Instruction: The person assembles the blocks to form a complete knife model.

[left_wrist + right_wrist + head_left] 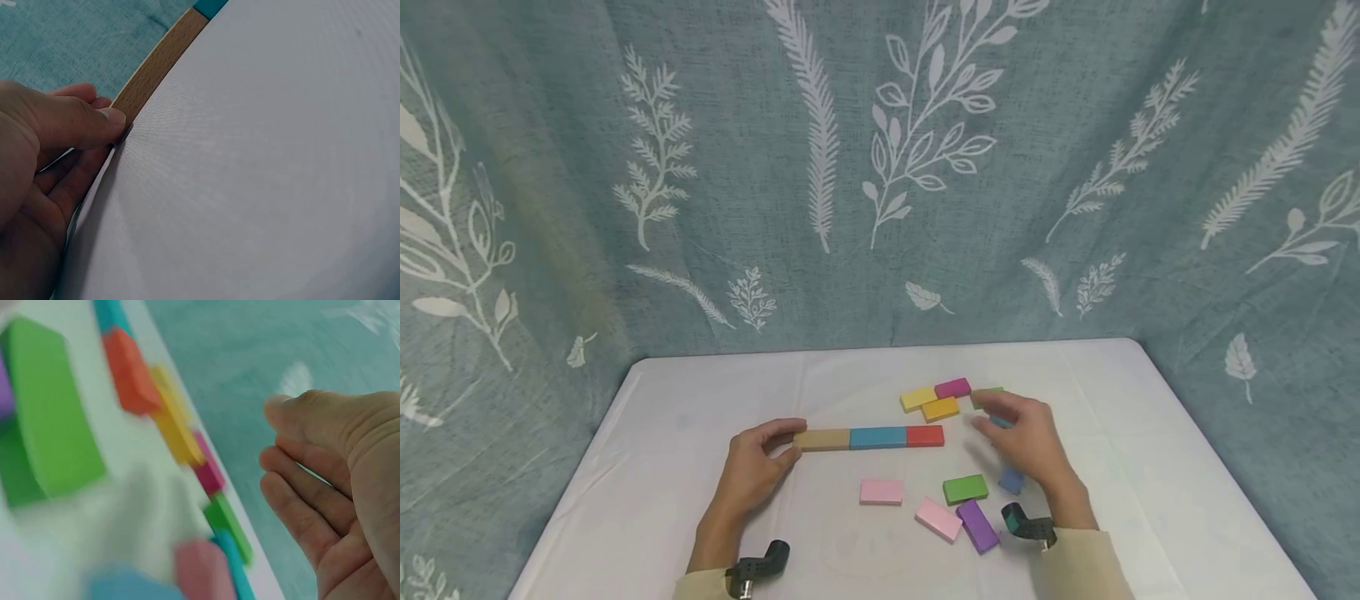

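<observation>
A natural wood block (822,440), a blue block (878,437) and a red block (925,436) lie end to end in a straight row. My left hand (762,463) pinches the free left end of the wood block between thumb and fingers; the left wrist view shows the thumb on the block's (159,67) near side. Over the right-hand blocks hovers my right hand (1021,433), its fingers loosely bent and holding nothing. Beneath it, a green block (987,397) and a teal block (1001,422) are partly hidden.
Behind the row lie yellow (918,399), orange (940,409) and magenta (952,387) blocks. Nearer the front are two pink blocks (882,492), a green block (966,489), a purple block (977,527) and a small blue block (1011,480). A patterned curtain hangs behind the white table (700,400).
</observation>
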Available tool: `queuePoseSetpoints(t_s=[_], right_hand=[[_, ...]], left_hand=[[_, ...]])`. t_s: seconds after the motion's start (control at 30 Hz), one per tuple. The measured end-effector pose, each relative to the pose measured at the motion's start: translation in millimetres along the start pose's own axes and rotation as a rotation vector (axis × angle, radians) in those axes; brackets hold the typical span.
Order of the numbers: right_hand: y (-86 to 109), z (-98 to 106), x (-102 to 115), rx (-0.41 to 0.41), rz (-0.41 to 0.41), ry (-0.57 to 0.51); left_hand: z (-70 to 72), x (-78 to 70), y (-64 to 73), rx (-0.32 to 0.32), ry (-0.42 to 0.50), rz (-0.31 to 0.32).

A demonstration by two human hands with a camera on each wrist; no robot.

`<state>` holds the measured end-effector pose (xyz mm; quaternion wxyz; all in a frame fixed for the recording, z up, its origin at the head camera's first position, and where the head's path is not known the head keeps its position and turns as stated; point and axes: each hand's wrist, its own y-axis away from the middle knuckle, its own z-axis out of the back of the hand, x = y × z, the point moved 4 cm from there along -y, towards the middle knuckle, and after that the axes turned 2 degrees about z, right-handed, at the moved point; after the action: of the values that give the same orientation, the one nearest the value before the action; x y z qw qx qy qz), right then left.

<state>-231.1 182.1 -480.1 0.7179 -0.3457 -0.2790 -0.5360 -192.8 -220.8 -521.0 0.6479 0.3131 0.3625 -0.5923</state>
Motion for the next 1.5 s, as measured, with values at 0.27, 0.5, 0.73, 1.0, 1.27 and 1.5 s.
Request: queuePoseSetpoints(t_s=[0.27,0.5,0.73,1.0,1.27,1.5], right_hand=[[8.2,41,-41,-0.077,-0.063,-0.07],[12.5,46,-62,-0.05,-0.124,-0.093],[12.7,40,-73,-0.013,-0.171,-0.084],[11.2,39,-71,-0.006,-0.132,-0.005],[4.3,37,-60,-0.015,-0.107,-0.094],[-5.9,15,-46,0.032,-0.095,-0.106]], left_hand=[[-0.1,-0.1,0.4,0.0,-0.002,-0.002],[-0.5,0.7,0.0,-0.004,0.0,-0.003],[-1.2,1.1,0.6,-0.005,0.008,-0.01],[-1.2,0.3,1.4,-0.004,0.007,-0.008],[-0.9,-0.4,0.5,-0.001,-0.005,-0.005],[-0.5,-1.1,1.0,0.0,-0.011,0.0]])
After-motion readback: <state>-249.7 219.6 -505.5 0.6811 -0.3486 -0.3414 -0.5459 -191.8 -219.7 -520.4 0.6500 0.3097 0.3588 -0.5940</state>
